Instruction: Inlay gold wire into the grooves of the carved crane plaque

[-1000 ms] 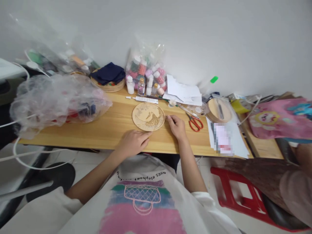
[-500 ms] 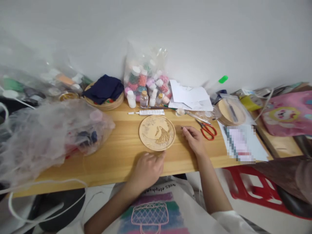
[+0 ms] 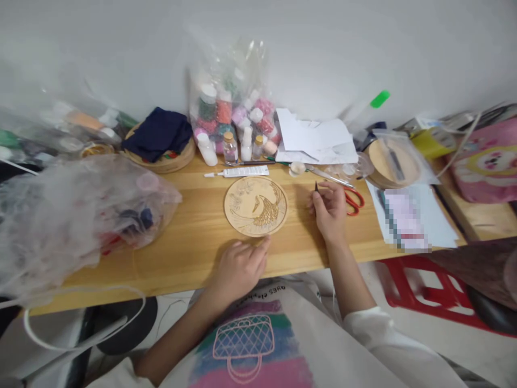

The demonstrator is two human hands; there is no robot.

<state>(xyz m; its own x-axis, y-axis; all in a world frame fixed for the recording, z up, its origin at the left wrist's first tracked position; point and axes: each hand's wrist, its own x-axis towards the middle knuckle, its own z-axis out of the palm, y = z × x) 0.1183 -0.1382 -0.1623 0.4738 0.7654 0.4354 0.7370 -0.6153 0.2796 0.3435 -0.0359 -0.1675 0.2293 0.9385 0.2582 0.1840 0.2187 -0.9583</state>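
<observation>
A round wooden disc [image 3: 246, 218] with a bird carved or drawn on it lies flat on the table. The bird's wing is darker, with a gold-brown tone. My left hand [image 3: 240, 269] rests on the wood just below the disc, index finger stretched to its near rim and the other fingers loosely bent. To the right of the disc, my right hand [image 3: 329, 210] is closed round a small dark pointed thing [image 3: 316, 186], whose tip sticks up; the rest is hidden in the fingers. Red-handled scissors [image 3: 355, 201] lie just beyond that hand, partly covered by it.
Behind the disc lie a white tube [image 3: 246, 171], small bottles [image 3: 230, 149] and a bag of coloured jars [image 3: 226, 108]. White papers [image 3: 315, 134] sit at the back. Clear plastic bags [image 3: 81, 210] crowd the left; a wooden hoop [image 3: 391, 164] stands right.
My right hand has drawn away from the disc towards the scissors and turned, so the dark tip now points up. My left hand stays at the near rim. The whole view has shifted slightly.
</observation>
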